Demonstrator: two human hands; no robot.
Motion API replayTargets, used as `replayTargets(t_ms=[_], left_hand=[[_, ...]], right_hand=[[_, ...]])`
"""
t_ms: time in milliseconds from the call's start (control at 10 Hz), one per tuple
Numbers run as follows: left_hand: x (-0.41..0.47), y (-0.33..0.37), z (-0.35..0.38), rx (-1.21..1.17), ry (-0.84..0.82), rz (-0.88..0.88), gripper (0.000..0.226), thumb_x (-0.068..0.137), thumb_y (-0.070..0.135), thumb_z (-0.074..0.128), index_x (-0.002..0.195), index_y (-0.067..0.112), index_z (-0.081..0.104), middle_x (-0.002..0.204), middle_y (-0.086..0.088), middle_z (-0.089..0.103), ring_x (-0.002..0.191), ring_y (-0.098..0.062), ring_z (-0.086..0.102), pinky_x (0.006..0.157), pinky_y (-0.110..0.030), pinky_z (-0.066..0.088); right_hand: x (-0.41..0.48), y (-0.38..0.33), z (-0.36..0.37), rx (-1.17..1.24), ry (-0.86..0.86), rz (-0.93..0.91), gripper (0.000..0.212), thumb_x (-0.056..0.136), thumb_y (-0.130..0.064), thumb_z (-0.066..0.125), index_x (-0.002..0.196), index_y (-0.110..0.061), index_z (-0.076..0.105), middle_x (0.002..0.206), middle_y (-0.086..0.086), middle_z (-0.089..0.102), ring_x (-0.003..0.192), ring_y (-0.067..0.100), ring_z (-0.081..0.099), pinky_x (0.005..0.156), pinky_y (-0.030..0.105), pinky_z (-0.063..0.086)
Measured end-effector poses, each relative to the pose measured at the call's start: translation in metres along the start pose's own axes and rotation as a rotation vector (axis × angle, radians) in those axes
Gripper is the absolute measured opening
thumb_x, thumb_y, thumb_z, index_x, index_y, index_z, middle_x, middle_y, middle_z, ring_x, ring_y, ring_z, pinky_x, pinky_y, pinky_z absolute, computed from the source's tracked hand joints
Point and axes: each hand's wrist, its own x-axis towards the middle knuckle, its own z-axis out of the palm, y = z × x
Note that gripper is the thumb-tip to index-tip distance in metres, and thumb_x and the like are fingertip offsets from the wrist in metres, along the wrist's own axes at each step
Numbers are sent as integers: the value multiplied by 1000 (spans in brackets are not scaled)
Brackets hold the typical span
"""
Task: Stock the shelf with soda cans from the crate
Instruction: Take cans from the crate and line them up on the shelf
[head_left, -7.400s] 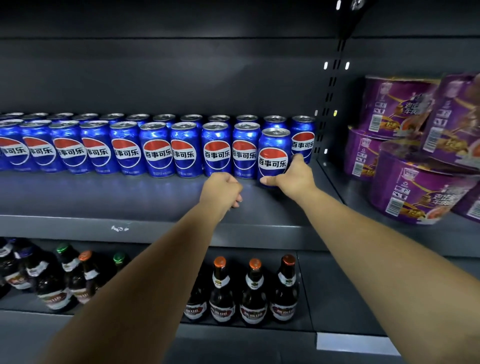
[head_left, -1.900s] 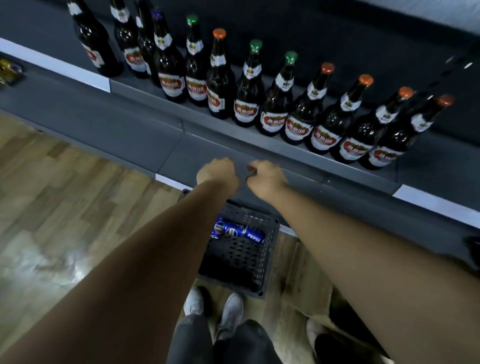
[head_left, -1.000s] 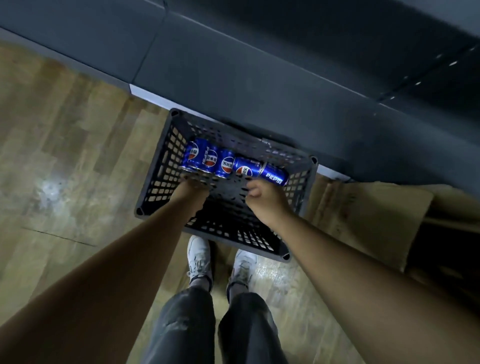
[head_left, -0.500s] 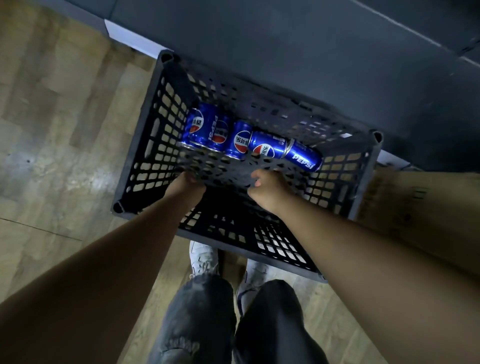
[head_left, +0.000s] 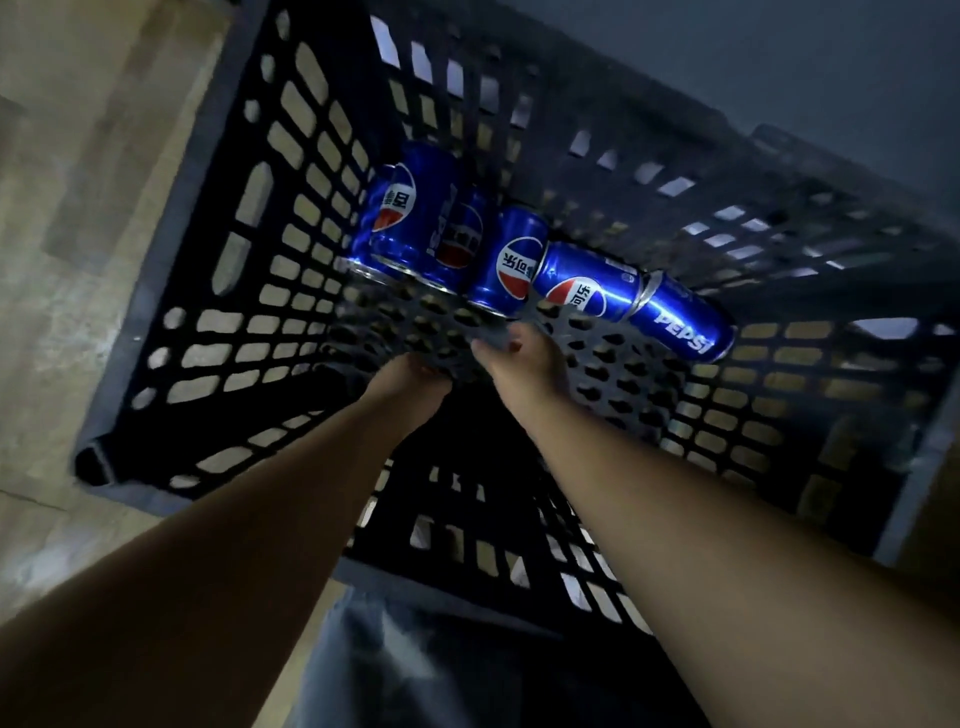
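Five blue aluminium soda cans (head_left: 519, 262) lie on their sides in a ragged row on the floor of a black perforated plastic crate (head_left: 96, 462), pushed up against its far wall. The three on the left lie close together with their ends towards the camera, the middle one of them partly hidden by its neighbours. The other two lie end to end, slanting off to the right, and the last one shows the white brand lettering.

Both bare forearms reach down into the crate. The left hand (head_left: 410, 376) sits just short of the row, its back to the camera and its fingers out of sight, so I cannot tell whether it is open or closed. The right hand (head_left: 522, 358) is beside it, just below the third can, with its fingers curled in and nothing held in them. It is very near that can, but no contact shows.

The crate stands on a pale wooden plank floor (head_left: 78, 208). A dark grey shelf base (head_left: 779, 62) runs just behind it. At the bottom edge, the person's grey trousers (head_left: 415, 670) show between the arms.
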Motion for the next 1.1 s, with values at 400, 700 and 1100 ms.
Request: replayTargets(t_ms=[400,700,1100], left_hand=[[82,-2,38,40,114,77,34,96,20,44,121,5,60,122,-18,61,115,-32,55,96,-35,44],[95,-1,45,125,62,57,30,94,19,46,116,6,61,120,-17,62,111,-32,57,87,-31,44],[-8,8,25,110,-66,103,27,93,11,50,115,0,62,114,-18,65,107,-33,60,92,-40,49]], right_hand=[[82,12,37,577,203,51,85,64,-40,85,135,-15,45,126,1,60,116,18,56,99,31,44],[94,-1,47,650,193,83,92,41,-40,89,123,-15,55,114,1,67,106,21,62,95,40,50],[-5,12,14,456,28,274,71,47,-35,87,111,-15,65,102,9,70,89,26,67,81,41,57]])
